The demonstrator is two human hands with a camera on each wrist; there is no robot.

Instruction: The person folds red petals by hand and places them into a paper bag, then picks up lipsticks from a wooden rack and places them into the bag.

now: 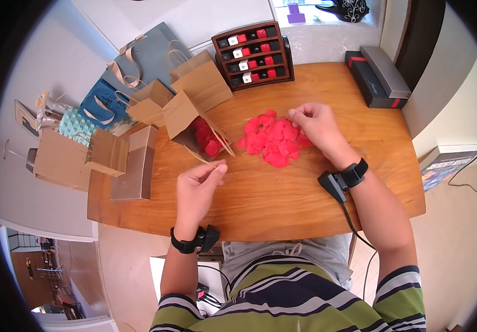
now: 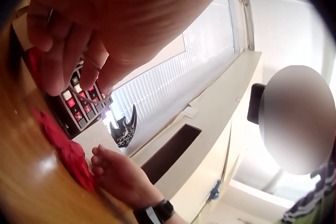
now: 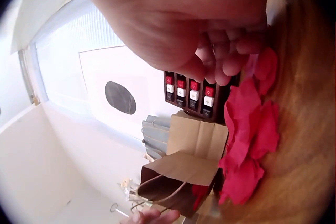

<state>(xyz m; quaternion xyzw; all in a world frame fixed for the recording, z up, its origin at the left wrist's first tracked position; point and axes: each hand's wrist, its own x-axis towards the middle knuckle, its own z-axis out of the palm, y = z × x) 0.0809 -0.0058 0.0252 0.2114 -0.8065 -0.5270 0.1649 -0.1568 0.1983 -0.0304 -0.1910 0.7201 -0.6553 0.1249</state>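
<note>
My left hand (image 1: 197, 188) pinches one twisted handle (image 1: 194, 155) of a brown paper bag (image 1: 180, 113) between thumb and index finger. The bag tilts on the table with its mouth towards me, red petals (image 1: 207, 138) showing inside. A heap of red, cloth-like petals (image 1: 274, 138) lies to the right of the bag. Over the heap's right edge is my right hand (image 1: 318, 127), its fingers loosely curled. In the right wrist view those fingertips are close to the nearest petals (image 3: 268, 66), with nothing visible between thumb and fingers.
More paper bags (image 1: 199, 80) and a flat box (image 1: 136, 163) crowd the table's left side. A wooden rack (image 1: 254, 54) of red, white and black cubes stands at the back. Two long boxes (image 1: 379, 77) lie at the back right. Each wrist carries a strapped camera (image 1: 335, 185).
</note>
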